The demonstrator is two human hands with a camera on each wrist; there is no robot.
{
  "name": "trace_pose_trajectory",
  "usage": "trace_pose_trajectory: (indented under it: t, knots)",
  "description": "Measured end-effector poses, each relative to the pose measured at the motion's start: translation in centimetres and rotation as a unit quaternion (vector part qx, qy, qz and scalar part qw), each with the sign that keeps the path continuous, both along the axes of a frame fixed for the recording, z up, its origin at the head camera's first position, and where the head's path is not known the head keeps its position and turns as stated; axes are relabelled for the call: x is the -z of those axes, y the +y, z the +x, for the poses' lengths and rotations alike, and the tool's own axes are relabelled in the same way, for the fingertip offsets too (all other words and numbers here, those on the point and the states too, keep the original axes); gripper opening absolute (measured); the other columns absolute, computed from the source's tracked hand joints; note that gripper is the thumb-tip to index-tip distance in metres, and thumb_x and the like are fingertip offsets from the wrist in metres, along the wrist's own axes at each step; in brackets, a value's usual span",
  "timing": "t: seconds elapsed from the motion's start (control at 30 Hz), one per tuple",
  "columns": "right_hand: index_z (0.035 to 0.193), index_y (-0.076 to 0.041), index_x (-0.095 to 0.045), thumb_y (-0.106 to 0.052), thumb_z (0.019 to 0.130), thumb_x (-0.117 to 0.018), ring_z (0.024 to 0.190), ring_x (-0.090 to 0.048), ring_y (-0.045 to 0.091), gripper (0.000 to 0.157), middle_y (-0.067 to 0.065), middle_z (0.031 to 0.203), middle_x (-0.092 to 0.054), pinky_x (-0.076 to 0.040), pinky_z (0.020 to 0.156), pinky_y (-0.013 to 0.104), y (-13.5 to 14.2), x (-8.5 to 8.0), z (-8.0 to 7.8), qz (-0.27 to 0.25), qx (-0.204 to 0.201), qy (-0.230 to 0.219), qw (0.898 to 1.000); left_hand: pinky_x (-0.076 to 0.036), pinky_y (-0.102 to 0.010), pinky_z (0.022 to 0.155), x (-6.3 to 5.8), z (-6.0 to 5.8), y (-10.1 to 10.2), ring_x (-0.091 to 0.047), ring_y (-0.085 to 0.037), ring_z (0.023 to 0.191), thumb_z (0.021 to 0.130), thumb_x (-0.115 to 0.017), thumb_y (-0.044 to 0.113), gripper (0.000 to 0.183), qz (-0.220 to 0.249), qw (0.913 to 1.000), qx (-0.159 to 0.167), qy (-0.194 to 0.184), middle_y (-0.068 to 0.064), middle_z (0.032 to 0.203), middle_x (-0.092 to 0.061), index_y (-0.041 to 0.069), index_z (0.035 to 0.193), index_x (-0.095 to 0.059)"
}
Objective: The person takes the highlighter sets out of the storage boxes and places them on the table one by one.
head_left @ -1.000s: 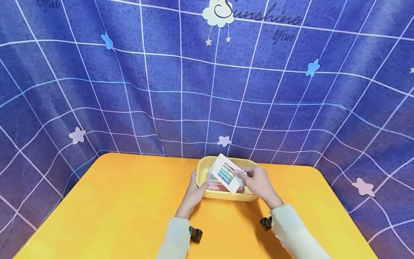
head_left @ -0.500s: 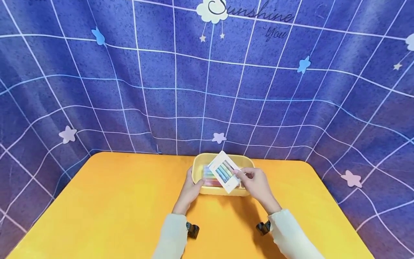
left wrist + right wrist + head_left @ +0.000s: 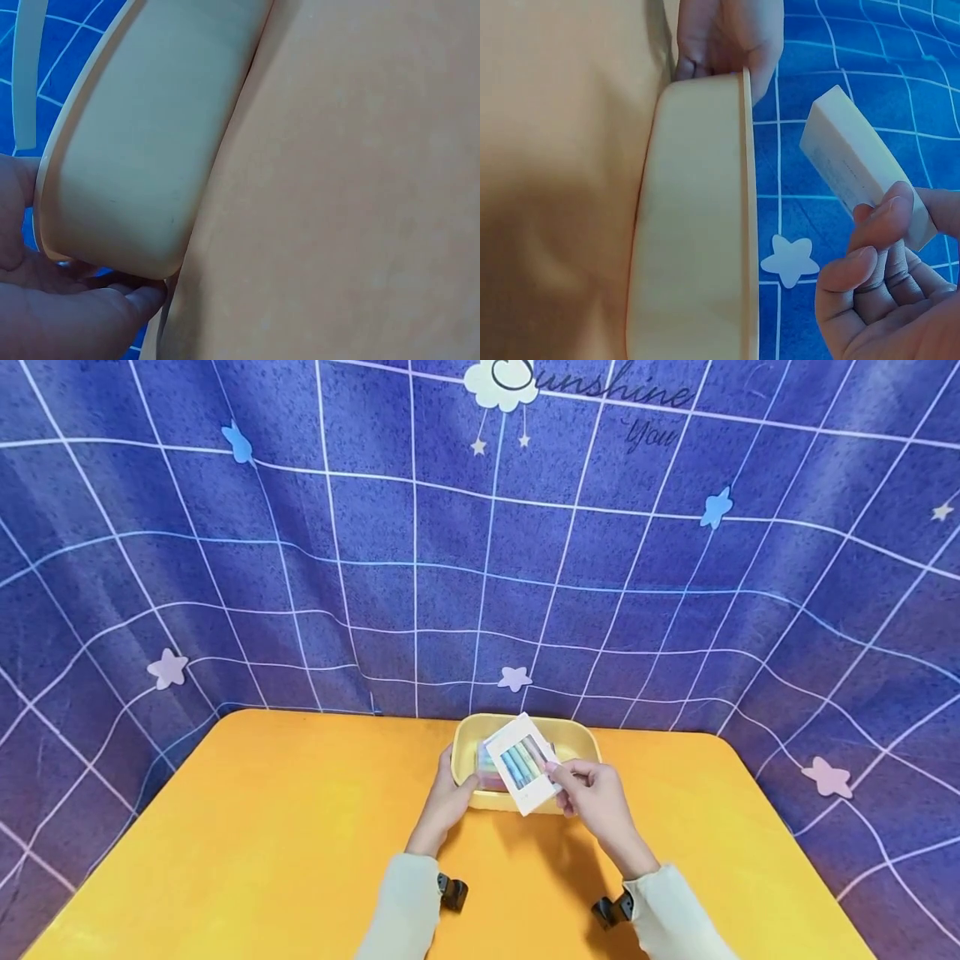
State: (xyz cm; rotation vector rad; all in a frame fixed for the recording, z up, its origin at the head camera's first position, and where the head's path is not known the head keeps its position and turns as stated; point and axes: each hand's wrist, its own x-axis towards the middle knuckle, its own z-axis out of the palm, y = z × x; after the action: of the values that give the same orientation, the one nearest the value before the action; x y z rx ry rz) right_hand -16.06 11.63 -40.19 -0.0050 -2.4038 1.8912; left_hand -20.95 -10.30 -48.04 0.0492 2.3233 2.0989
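Observation:
A yellow plastic bin (image 3: 588, 742) stands on the table near the curtain. My left hand (image 3: 446, 802) grips its left end, with the thumb over the rim and fingers around the outside, as the left wrist view also shows on the bin wall (image 3: 142, 150). My right hand (image 3: 596, 797) pinches a white box (image 3: 525, 764) by its lower right edge. Through the box's window several pastel-coloured sticks show. It is held tilted above the bin's front rim; the right wrist view shows the box (image 3: 859, 154) edge-on. A clear pack with coloured contents (image 3: 487, 768) lies in the bin, partly hidden.
The orange-yellow table (image 3: 300, 827) extends to both sides and in front of the bin. A blue curtain (image 3: 450, 593) with white lines and stars hangs close behind it. A black wrist camera (image 3: 452, 892) sits at each sleeve.
The right hand and the white box have come slightly toward me and turned a little, so the box covers more of the bin's front rim. The left hand stays on the bin.

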Motion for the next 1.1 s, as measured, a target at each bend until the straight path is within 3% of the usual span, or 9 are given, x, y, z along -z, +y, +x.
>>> trace_pose_trajectory:
  t: [0.53, 0.73, 0.87, 1.1]
  knots:
    - [0.083, 0.007, -0.063, -0.014, 0.095, -0.068, 0.048, -0.055, 0.012, 0.025, 0.001, 0.053, -0.059, -0.052, 0.05, 0.024, -1.5, 0.2, 2.0, -0.018, -0.016, -0.018, 1.0, -0.027, -0.055, 0.123, -0.1, 0.1, 0.0, -0.038, -0.039, 0.147, 0.098, -0.056, 0.007, 0.071, 0.026, 0.9995, 0.0, 0.019, -0.025, 0.156, -0.04, 0.005, 0.158, -0.018]
    - [0.086, 0.007, -0.062, -0.014, 0.096, -0.067, 0.047, -0.056, 0.012, 0.024, 0.001, 0.053, -0.06, -0.053, 0.049, 0.025, -1.9, 0.3, 2.5, -0.037, -0.031, -0.025, 0.998, -0.028, -0.057, 0.122, -0.2, -0.1, 0.0, -0.041, -0.041, 0.144, 0.098, -0.056, 0.007, 0.07, 0.014, 0.9995, 0.004, 0.03, -0.027, 0.153, -0.044, 0.004, 0.158, -0.019]
    - [0.087, 0.008, -0.061, -0.012, 0.096, -0.066, 0.047, -0.056, 0.011, 0.023, 0.0, 0.053, -0.06, -0.053, 0.048, 0.024, -2.2, 0.5, 3.0, -0.043, -0.04, -0.03, 0.998, -0.033, -0.057, 0.118, -0.2, 0.0, 0.0, -0.047, -0.04, 0.139, 0.099, -0.055, 0.007, 0.071, 0.008, 0.9998, 0.008, 0.018, -0.026, 0.151, -0.046, 0.007, 0.159, -0.018]
    - [0.091, 0.01, -0.063, -0.013, 0.096, -0.067, 0.049, -0.058, 0.012, 0.023, 0.002, 0.055, -0.061, -0.054, 0.049, 0.026, -2.5, 1.1, 4.1, -0.044, -0.052, -0.036, 0.997, -0.025, -0.063, 0.121, 0.1, 0.0, -0.2, -0.04, -0.039, 0.145, 0.099, -0.061, 0.017, 0.074, 0.007, 0.9999, 0.007, 0.012, -0.021, 0.155, -0.045, 0.012, 0.16, -0.019]
